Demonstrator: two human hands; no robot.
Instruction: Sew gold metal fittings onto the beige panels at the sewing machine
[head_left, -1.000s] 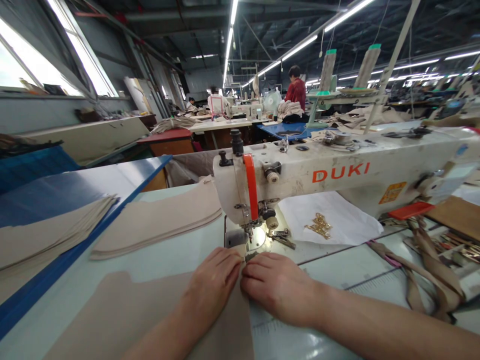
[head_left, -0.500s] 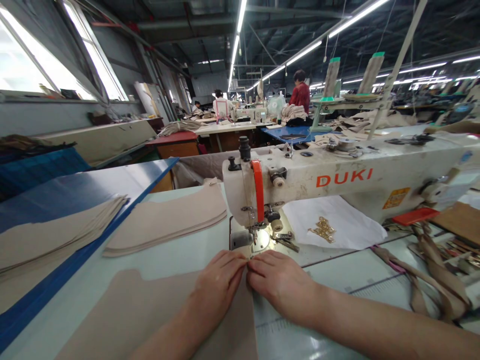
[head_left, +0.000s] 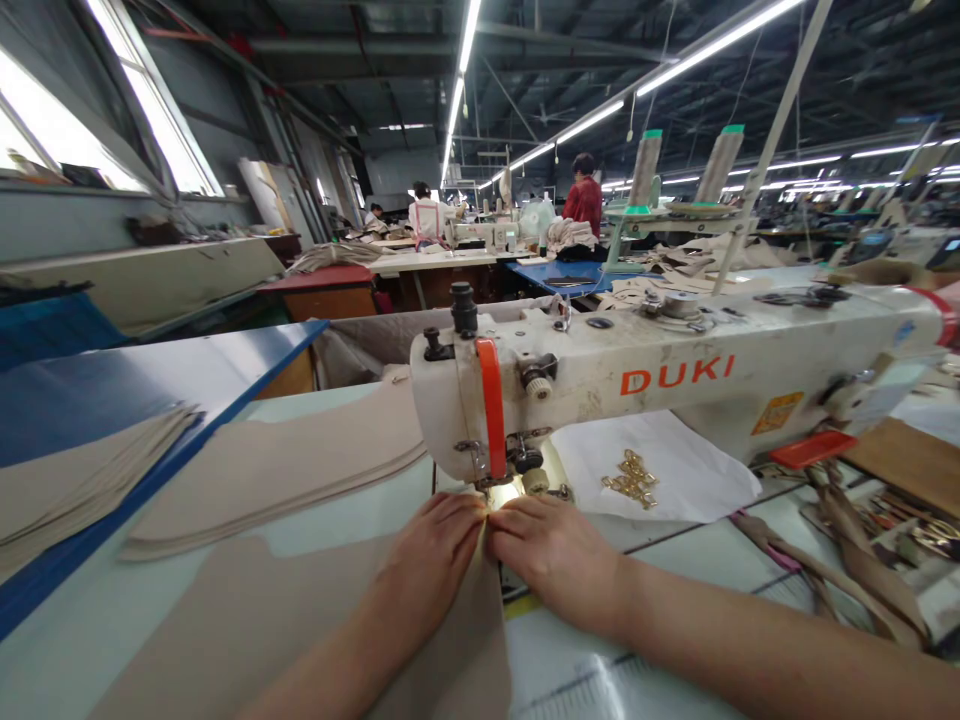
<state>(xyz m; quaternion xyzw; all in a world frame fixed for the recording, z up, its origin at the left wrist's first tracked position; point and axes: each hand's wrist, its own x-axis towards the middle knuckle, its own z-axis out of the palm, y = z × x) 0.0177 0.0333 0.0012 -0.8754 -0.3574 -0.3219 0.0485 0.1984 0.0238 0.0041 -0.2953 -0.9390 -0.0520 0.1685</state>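
Note:
A beige fabric panel (head_left: 300,610) lies on the pale table, its upper right edge under both hands. My left hand (head_left: 439,545) pinches that edge with bent fingers. Touching it fingertip to fingertip, my right hand (head_left: 551,550) grips the same edge from the right. Both sets of fingertips sit just in front of the lit needle area of a white sewing machine (head_left: 577,370) with an orange strip on its head. The needle and presser foot are mostly hidden behind the hands.
Stacked beige panels (head_left: 277,460) lie left of the machine, and more cut pieces (head_left: 90,485) rest on a blue-edged table. Gold-coloured metal hardware (head_left: 632,480) sits on white paper (head_left: 690,470). Fabric strips (head_left: 862,570) lie at the right. Two co-workers (head_left: 583,195) are farther back.
The view has shifted, so the machine sits lower and further left in the picture. Both hands are closer to the needle area, still holding the fabric edge.

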